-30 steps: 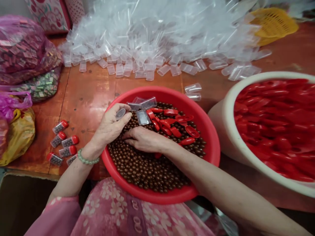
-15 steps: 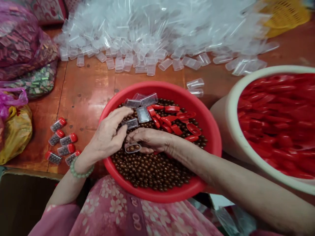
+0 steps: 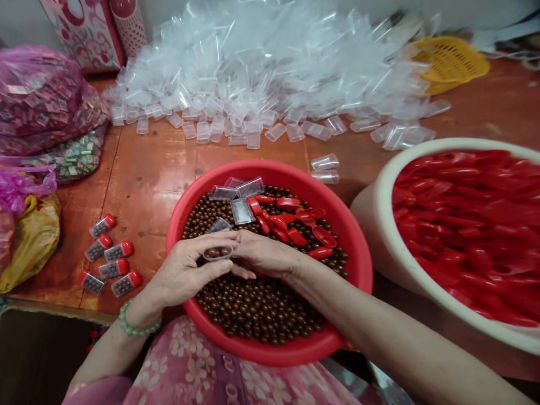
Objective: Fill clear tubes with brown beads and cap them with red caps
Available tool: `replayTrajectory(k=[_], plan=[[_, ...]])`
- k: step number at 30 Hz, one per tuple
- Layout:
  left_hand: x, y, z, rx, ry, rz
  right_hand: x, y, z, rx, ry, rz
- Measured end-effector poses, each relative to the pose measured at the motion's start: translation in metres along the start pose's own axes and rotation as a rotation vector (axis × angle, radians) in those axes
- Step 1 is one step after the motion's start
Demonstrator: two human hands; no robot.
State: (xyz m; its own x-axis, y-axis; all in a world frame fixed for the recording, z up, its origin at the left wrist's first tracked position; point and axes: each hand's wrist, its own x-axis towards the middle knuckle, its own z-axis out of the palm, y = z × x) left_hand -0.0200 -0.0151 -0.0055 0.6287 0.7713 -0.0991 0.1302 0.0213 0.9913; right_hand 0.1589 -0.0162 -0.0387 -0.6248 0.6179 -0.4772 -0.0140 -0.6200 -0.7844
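Here, the left hand (image 3: 181, 271) grips a clear plastic tube (image 3: 218, 259) mouth-up, seemingly so round brown balls (image 3: 216, 251) stay inside; the right hand (image 3: 262, 253) touches it, grip hidden.

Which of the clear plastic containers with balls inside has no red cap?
The open container held in the left hand, showing brown balls; the six containers on the table wear red caps.

A purple band (image 3: 223, 382) marked with pale linked rings runs down a pink garment (image 3: 196, 363). On both sides of the band, whitish blossoms with rounded petals cover the cloth. To its left is a mauve-pink sleeve (image 3: 101, 392); up and left of it, a bracelet (image 3: 138, 319) of round, pale green beads circles the wrist of the left hand (image 3: 179, 273).
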Motion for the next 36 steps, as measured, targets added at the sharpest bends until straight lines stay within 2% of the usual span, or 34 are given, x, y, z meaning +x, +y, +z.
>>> replayTrajectory(k=[2, 4, 8, 12, 15, 19, 23, 27, 29, 31, 33, 34, 36], plan=[[-0.002, 0.005, -0.004, -0.115, 0.043, -0.079, -0.005, -0.007, -0.003, -0.18, 0.007, -0.023], [-0.003, 0.01, -0.009, -0.136, 0.068, -0.11, -0.01, -0.014, -0.002, -0.428, 0.035, -0.107], [-0.003, 0.014, -0.016, -0.1, 0.112, -0.068, -0.014, -0.018, 0.004, -0.788, 0.118, -0.345], [0.001, 0.012, -0.018, -0.09, 0.083, -0.064, -0.013, -0.014, 0.005, -0.922, 0.214, -0.417], [0.001, 0.011, -0.017, -0.225, 0.089, -0.092, -0.015, -0.013, -0.003, -0.979, 0.334, -0.482], [0.001, 0.01, -0.016, -0.384, 0.089, -0.113, -0.018, -0.014, -0.013, -1.196, 0.466, -0.434], [0.002, 0.005, -0.014, -0.497, 0.14, -0.104, -0.023, -0.015, -0.009, -1.37, 0.421, -0.305], [0.002, 0.0, -0.013, -0.589, 0.12, -0.089, -0.027, -0.018, -0.001, -1.406, 0.348, -0.154], [0.002, -0.002, -0.014, -0.617, 0.124, -0.088, -0.029, -0.022, -0.001, -1.34, 0.363, -0.169], [0.001, -0.004, -0.014, -0.626, 0.108, -0.1, -0.033, -0.028, -0.003, -1.201, 0.435, -0.296], [0.001, -0.005, -0.013, -0.627, 0.056, -0.117, -0.039, -0.037, -0.006, -1.052, 0.508, -0.508], [0.0, -0.006, -0.012, -0.632, 0.021, -0.128, -0.041, -0.043, -0.006, -1.004, 0.506, -0.614], [0.001, -0.006, -0.009, -0.648, -0.051, -0.153, -0.045, -0.054, -0.005, -0.985, 0.403, -0.736]])
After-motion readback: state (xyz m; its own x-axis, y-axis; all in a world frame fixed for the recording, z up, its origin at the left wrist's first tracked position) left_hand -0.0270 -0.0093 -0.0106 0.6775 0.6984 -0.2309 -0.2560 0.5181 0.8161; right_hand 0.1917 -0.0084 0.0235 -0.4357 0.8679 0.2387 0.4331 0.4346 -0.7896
